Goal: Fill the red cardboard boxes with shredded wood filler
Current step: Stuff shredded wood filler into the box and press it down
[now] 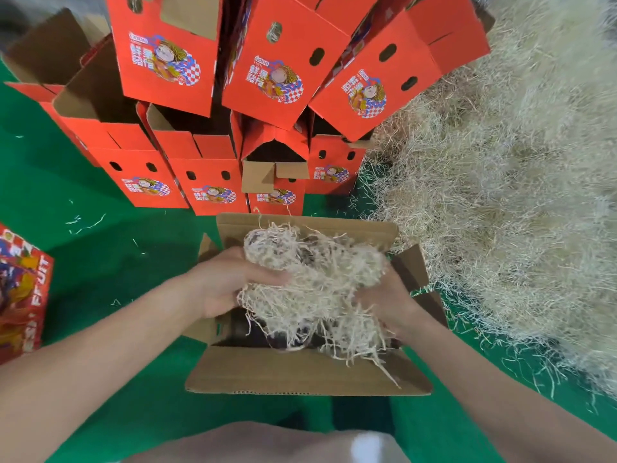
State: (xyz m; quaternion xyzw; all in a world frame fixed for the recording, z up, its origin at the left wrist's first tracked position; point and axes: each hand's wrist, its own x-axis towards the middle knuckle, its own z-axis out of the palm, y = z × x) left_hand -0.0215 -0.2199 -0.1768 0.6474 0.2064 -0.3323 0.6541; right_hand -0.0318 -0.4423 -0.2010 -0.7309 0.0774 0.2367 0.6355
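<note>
Left hand [230, 282] and right hand [384, 304] clutch a filler wad [314, 272] over the open box [300, 379]. Judged light, springy, shedding; cup both sides. Pile [500, 195] at three o'clock.

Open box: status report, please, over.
Left hand, right hand grip wood filler wad over open box. Box not yet full. Nothing in the way.

Bright even light, wide-angle bending, blurred edges
</note>
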